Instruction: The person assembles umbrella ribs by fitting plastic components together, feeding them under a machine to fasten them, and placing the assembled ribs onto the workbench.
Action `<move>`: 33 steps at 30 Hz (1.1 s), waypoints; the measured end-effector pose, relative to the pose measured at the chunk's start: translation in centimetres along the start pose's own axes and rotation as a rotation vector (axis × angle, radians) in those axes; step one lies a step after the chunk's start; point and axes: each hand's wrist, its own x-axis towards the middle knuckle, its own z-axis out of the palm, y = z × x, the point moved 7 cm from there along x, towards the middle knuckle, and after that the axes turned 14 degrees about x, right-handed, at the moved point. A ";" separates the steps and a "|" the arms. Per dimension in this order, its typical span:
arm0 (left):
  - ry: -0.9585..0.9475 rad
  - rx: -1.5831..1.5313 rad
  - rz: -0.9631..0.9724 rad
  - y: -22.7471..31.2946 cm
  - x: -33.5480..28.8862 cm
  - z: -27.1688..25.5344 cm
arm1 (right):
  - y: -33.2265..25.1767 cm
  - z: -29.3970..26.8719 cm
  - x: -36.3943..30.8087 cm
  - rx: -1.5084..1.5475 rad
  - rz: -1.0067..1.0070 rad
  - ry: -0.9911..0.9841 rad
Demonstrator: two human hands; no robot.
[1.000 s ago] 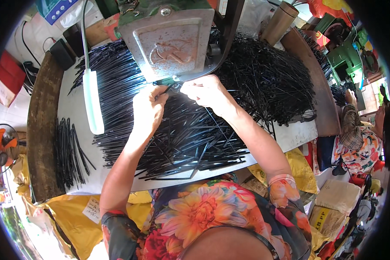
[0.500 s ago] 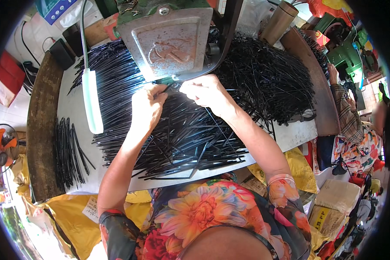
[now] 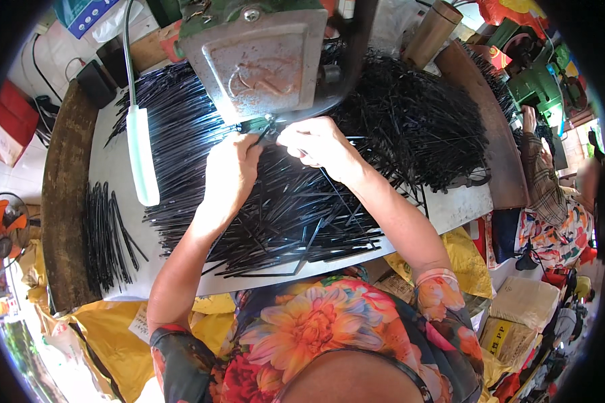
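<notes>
Both my hands are raised just below the lower end of a green machine with a worn metal cover [image 3: 265,67]. My left hand [image 3: 231,173] is closed, its thumb and fingers pinching a thin black rod near the machine's small working point [image 3: 257,125]. Fingers bent together, my right hand [image 3: 321,146] grips another thin black rod [image 3: 336,185], which slants down from under the palm. The rods' gripped ends are mostly hidden by the fingers. Beneath both forearms spreads a thick layer of loose black rods [image 3: 286,215] on the pale tabletop [image 3: 460,205].
A lit lamp bar [image 3: 142,158] hangs left of the rods. A small bundle of rods [image 3: 107,235] lies by the curved wooden rim [image 3: 67,201]. A denser heap [image 3: 417,121] fills the right side, beside a brown board [image 3: 494,141]. Another person's sleeve [image 3: 544,181] shows at far right.
My left hand has shifted slightly, its fingers now a little lower from the machine's tip. The machine's curved dark wheel is now blurred. At far right, the other person's hand has moved.
</notes>
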 end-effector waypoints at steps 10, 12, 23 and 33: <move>-0.204 -0.074 0.015 -2.3 -2.9 -2.4 | -0.1 -0.9 -0.2 0.082 0.058 -0.044; -0.090 0.171 0.211 -1.5 -3.9 -2.2 | -0.2 -1.6 -0.1 0.129 0.100 0.040; 0.036 0.144 0.329 -0.3 -3.9 -1.1 | 0.8 -3.0 -0.9 0.465 0.005 0.304; 0.124 -0.034 0.174 0.0 -0.4 -1.4 | 1.1 -2.6 -0.4 0.681 -0.204 0.108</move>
